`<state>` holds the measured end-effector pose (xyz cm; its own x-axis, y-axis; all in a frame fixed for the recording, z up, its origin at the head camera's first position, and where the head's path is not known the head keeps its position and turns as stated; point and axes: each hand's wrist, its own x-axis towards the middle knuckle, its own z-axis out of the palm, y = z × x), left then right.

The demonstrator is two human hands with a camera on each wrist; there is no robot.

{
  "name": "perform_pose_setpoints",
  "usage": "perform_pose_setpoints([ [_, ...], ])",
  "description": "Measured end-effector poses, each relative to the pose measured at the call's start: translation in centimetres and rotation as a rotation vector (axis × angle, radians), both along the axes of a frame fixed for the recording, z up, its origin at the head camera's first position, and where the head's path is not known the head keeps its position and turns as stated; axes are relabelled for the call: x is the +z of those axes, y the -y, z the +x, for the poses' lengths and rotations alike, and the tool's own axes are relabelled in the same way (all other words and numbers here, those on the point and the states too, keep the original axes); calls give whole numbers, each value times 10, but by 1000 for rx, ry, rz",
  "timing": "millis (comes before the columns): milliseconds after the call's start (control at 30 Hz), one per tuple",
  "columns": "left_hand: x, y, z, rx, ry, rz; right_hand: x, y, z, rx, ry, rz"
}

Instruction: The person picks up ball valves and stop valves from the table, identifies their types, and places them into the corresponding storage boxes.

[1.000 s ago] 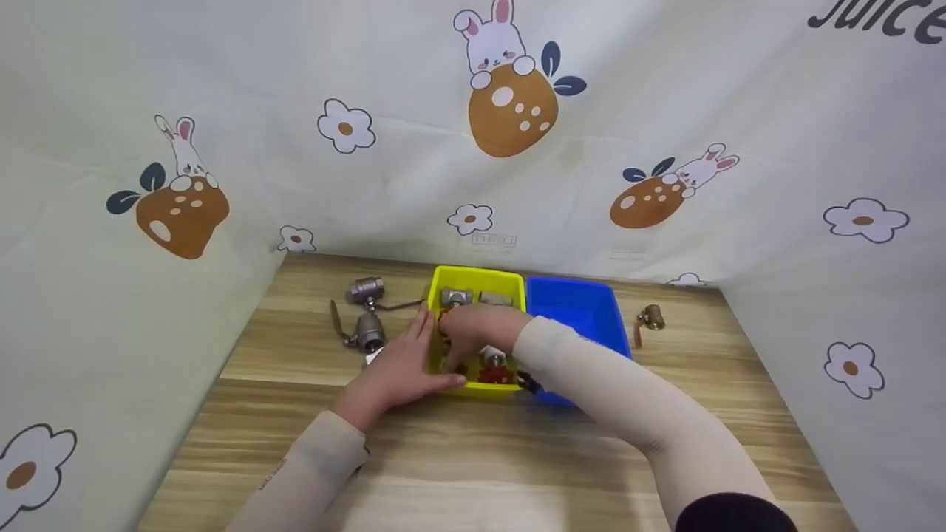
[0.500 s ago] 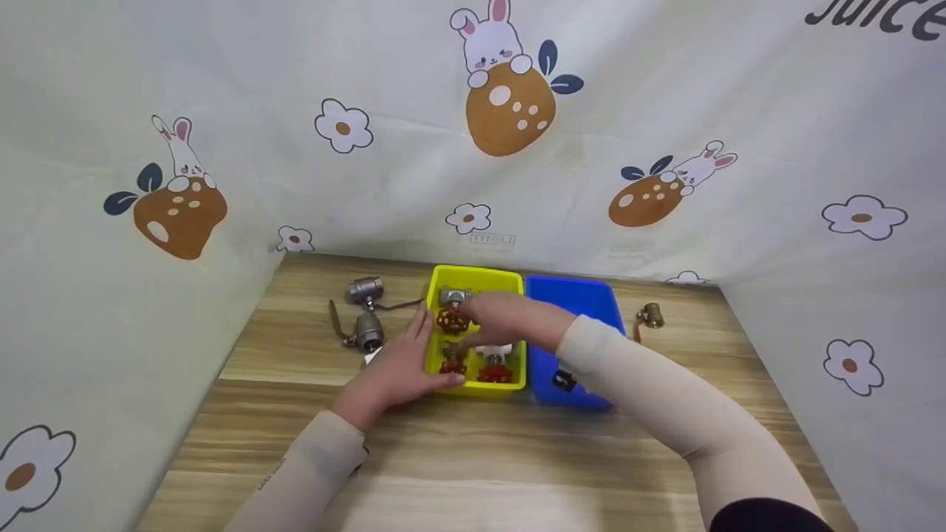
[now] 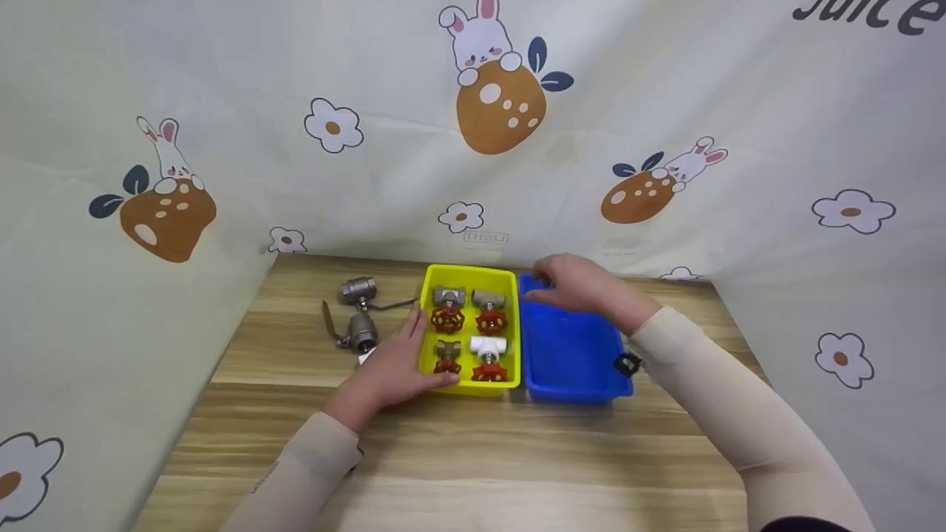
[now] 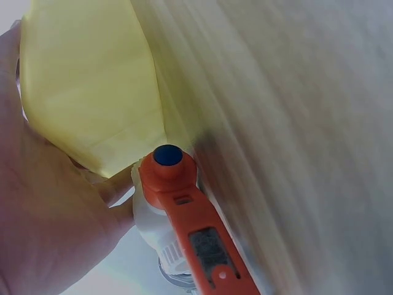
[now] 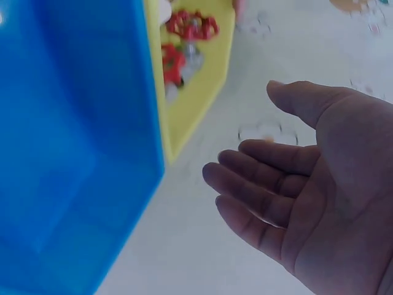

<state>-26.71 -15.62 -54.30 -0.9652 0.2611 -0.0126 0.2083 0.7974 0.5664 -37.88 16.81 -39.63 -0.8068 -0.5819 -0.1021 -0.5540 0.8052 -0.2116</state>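
Note:
My left hand (image 3: 392, 377) rests along the left side of the yellow bin (image 3: 473, 278), fingers extended, thumb over its front rim. Inside stand several valves with red handwheels: a grey one (image 3: 448, 297), a tan one (image 3: 489, 299), a brass one (image 3: 447, 349) and a white plastic one (image 3: 488, 346). Above the back of the blue bin (image 3: 569, 355), my right hand (image 3: 580, 284) holds nothing; its fingers are loosely bent. The right wrist view shows its bare palm. Next to my left hand, the left wrist view shows a white valve with an orange lever (image 4: 212, 239).
Two steel ball valves, one behind (image 3: 358, 290) and one in front (image 3: 363, 332), lie left of the yellow bin with their levers sticking out. The bins stand side by side on a wood-grain table (image 3: 473, 458). A patterned cloth (image 3: 399, 170) encloses the back and sides.
My right hand has lifted out of the yellow bin and moved right, over the back of the blue bin, uncovering the valves. The left hand keeps its place on the yellow bin.

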Motion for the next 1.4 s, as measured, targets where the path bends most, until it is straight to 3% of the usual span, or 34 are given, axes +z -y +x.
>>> perform_pose_setpoints([
  [200,2,1,2,9,2,-3,8,-52,-8,-166,38,-137],
  [533,3,0,4,11,11,-5,-2,-113,-15,-346,34,-235],
  [1400,2,-1,2,5,8,-3,-34,-181,-7,-476,-93,-310],
])
